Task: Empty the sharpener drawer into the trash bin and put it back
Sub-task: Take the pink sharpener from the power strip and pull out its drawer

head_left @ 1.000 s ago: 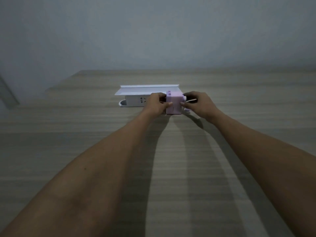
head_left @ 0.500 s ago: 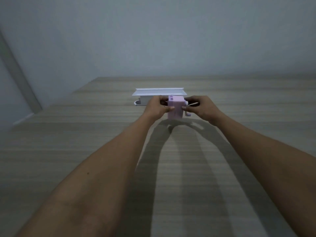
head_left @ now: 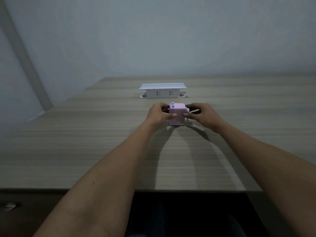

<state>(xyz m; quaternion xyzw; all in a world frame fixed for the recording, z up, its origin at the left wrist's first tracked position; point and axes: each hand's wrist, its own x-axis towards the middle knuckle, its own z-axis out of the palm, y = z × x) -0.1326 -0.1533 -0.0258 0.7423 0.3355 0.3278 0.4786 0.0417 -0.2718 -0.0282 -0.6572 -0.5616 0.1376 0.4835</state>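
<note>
Clasping the lilac pencil sharpener [head_left: 177, 115] from both sides, the left hand [head_left: 158, 114] at its 9 o'clock and the right hand [head_left: 203, 115] at its 3 o'clock press thumbs on its near face. It stands upright on the desk [head_left: 85, 142], crank toward 3 o'clock; its drawer looks not yet pulled, probably sliding out toward 6 o'clock.
</note>
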